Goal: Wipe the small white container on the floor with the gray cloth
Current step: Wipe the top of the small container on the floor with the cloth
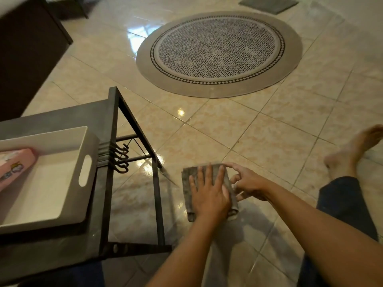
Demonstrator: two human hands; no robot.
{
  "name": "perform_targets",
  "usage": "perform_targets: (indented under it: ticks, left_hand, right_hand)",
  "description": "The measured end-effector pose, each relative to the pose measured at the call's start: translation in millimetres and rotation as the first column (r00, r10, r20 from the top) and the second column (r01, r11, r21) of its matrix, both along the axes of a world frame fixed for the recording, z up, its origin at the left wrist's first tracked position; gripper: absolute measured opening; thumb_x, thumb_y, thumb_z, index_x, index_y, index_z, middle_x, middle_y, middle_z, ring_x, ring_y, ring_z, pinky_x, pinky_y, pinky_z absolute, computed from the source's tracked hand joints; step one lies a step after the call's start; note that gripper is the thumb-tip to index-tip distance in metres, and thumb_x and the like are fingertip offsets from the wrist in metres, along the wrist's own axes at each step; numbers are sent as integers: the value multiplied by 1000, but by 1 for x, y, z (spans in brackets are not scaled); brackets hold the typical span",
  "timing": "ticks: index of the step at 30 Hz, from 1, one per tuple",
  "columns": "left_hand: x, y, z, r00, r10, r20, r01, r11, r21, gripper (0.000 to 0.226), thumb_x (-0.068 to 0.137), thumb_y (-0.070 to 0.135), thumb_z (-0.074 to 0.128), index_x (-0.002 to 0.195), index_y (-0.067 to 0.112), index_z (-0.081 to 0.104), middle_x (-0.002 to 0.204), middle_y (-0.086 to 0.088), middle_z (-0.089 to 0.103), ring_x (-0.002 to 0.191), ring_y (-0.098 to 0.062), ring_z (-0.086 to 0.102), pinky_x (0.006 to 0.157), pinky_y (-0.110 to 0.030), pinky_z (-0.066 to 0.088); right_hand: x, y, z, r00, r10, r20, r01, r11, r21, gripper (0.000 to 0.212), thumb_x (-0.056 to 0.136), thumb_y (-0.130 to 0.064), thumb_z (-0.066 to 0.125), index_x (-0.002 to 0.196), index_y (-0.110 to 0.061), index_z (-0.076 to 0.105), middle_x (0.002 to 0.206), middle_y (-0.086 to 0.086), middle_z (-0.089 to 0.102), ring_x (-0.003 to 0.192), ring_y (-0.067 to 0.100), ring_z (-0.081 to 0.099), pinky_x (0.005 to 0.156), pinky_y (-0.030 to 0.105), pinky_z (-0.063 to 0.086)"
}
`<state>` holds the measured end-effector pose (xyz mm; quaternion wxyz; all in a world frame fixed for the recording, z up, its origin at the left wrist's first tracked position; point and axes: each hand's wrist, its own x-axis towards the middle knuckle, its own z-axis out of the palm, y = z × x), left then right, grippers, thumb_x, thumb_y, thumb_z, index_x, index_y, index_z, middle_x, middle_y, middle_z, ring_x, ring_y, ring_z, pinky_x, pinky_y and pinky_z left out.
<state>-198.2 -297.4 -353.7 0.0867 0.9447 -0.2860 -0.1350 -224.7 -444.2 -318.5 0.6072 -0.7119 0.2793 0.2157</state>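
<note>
A folded gray cloth (pixel 187 188) lies on the tiled floor in front of me. My left hand (pixel 209 193) rests flat on top of it, palm down and fingers spread. My right hand (pixel 247 183) is at the cloth's right edge, its index finger on the far right corner and its thumb and other fingers curled against the fold. A white container (pixel 68 162) with a cut-out handle stands on a low dark table (pixel 62 117) to my left. I see no white container on the floor.
A pink pouch (pixel 14 162) lies in the white container. Metal hooks (pixel 121 158) hang on the table frame beside the cloth. A round patterned rug (pixel 219 52) lies ahead, with a gray mat (pixel 269 4) beyond it. My bare foot (pixel 352 150) and leg stretch out at the right.
</note>
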Motion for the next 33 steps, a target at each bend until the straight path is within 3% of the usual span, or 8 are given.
perform_targets:
  ticks: [5, 9, 13, 19, 23, 27, 31, 33]
  left_hand:
    - [-28, 13, -1, 998, 27, -53, -28, 999, -19, 67, 83, 60, -21, 147, 40, -21, 157, -6, -31, 139, -28, -36, 113, -57, -16]
    - [4, -4, 4, 999, -36, -29, 36, 999, 23, 60, 92, 52, 0, 148, 38, -19, 157, -4, -28, 142, -27, -29, 115, -56, -14]
    - [-4, 15, 11, 993, 97, -64, -99, 995, -18, 79, 75, 58, -10, 149, 33, -20, 154, -5, -34, 142, -28, -31, 116, -56, -12]
    - [3, 0, 9, 999, 17, -46, -15, 999, 39, 80, 72, 57, -11, 147, 33, -25, 154, -5, -34, 142, -29, -30, 115, -56, -15]
    - [-3, 19, 10, 990, 134, -46, -136, 990, -25, 78, 76, 55, -11, 148, 27, -24, 154, -6, -36, 142, -29, -31, 115, -53, -15]
    - [-31, 23, 10, 988, 122, -99, -125, 992, -22, 81, 73, 56, -12, 149, 29, -22, 152, -5, -38, 139, -26, -37, 116, -52, -14]
    - [-27, 12, 7, 992, 90, -87, -91, 996, -1, 77, 76, 51, -9, 148, 29, -24, 151, -3, -40, 139, -27, -36, 114, -51, -18]
    - [-23, 11, 5, 997, 41, -68, -41, 999, -9, 71, 83, 49, -2, 149, 29, -21, 153, -3, -36, 140, -27, -33, 114, -51, -18]
  right_hand:
    - [-1, 2, 4, 1000, -10, -7, 11, 1000, 22, 89, 82, 22, 48, 149, -35, 32, 90, 15, 58, 71, 22, 66, 71, 48, 63]
    - [0, 1, 1, 1000, -4, 2, 4, 1000, 3, 92, 80, 23, 47, 150, -35, 30, 89, 15, 59, 73, 23, 65, 71, 48, 62]
    - [0, 1, 2, 1000, -19, -7, 19, 1000, 8, 90, 82, 22, 50, 150, -34, 31, 84, 11, 55, 64, 18, 64, 68, 47, 63]
    - [2, 4, 1, 1000, 14, -2, -14, 1000, -3, 94, 80, 24, 46, 150, -36, 27, 90, 14, 58, 73, 23, 66, 72, 51, 63]
    - [-6, 7, 3, 998, -65, 20, 65, 998, 17, 97, 80, 23, 52, 151, -38, 24, 87, 13, 57, 66, 20, 65, 63, 43, 63]
    - [-11, 13, -5, 983, -177, 58, 174, 984, 40, 96, 81, 22, 51, 150, -40, 25, 83, 14, 56, 62, 21, 61, 57, 41, 61]
    - [-30, 35, -20, 899, -426, 105, 422, 905, 63, 100, 81, 22, 49, 150, -44, 20, 77, 16, 51, 53, 19, 48, 46, 32, 45]
    - [-44, 47, -25, 845, -528, 88, 519, 848, 107, 103, 83, 17, 55, 150, -48, 13, 74, 17, 56, 53, 20, 50, 45, 30, 46]
